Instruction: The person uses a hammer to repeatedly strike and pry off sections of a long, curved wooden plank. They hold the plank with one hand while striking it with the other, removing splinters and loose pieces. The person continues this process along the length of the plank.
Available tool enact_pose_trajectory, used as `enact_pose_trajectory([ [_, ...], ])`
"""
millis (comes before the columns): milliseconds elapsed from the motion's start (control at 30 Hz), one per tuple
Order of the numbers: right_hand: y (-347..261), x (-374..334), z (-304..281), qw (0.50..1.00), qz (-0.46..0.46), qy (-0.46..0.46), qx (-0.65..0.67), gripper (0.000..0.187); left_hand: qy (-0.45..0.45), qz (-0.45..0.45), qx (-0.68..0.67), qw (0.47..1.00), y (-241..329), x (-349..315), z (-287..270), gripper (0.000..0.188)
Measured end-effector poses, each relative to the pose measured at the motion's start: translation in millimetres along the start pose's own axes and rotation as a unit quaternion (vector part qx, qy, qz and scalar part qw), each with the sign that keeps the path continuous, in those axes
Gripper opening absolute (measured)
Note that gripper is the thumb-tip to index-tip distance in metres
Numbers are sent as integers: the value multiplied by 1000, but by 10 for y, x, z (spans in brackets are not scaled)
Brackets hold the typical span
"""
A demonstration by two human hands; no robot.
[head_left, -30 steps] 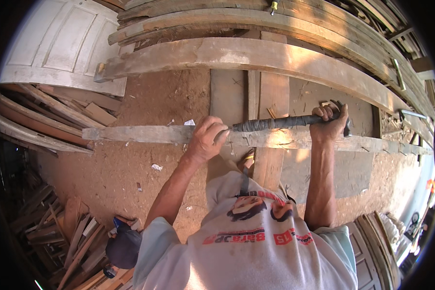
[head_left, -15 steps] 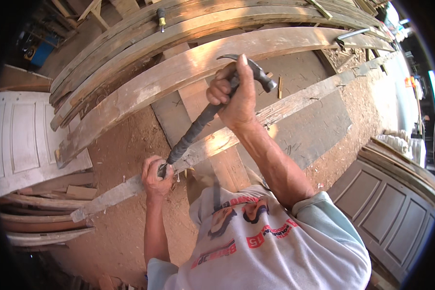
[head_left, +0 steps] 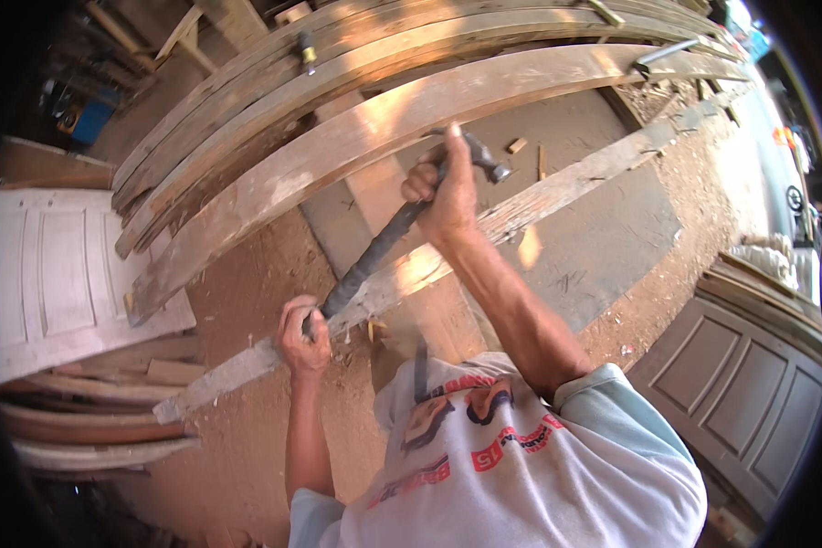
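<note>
A claw hammer (head_left: pixel 376 256) with a dark wrapped handle lies slantwise across my two hands. My right hand (head_left: pixel 447 203) is closed round it close below the head, thumb pointing up along it. The steel head is slightly blurred. At the handle's lower end my left hand (head_left: pixel 303 343) is curled round the grip, over a long weathered board (head_left: pixel 557 194). Nails (head_left: pixel 659 152) stick out of this board toward its far right end, and a small nail shows by its edge beside my left hand.
Thick curved planks (head_left: pixel 274 187) lie beyond the board, with a yellow-and-black screwdriver (head_left: pixel 308 55) and a metal bar (head_left: pixel 667 55) on them. A white panelled door (head_left: pixel 41 274) is at left, a grey panelled door (head_left: pixel 731 384) at right. Loose nails lie on a dark sheet (head_left: pixel 603 256).
The view has shifted a little. The hammer head has moved slightly left and down against the planks, with both hands keeping their hold.
</note>
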State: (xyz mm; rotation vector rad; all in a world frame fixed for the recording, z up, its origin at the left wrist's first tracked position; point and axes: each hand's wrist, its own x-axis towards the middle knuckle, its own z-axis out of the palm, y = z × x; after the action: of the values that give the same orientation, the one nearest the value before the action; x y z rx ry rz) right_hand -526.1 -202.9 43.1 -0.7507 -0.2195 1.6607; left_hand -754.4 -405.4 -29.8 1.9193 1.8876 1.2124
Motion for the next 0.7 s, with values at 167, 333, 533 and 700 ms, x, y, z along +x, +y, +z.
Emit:
enact_pose_trajectory([
  [167,-104,-279,199,998,-56,-26,-33,51,28,-122,-168,978,-19,80,-99,34],
  [333,-56,-509,510,989,-83,-70,-96,49,49,-127,-220,966,-78,4,-112,42],
  [533,-27,-440,609,984,-84,-39,-153,50,21,-105,-171,979,-20,63,-39,41],
  [700,19,-573,795,951,-84,-104,-278,58,0,-107,-148,983,-15,27,-33,45],
])
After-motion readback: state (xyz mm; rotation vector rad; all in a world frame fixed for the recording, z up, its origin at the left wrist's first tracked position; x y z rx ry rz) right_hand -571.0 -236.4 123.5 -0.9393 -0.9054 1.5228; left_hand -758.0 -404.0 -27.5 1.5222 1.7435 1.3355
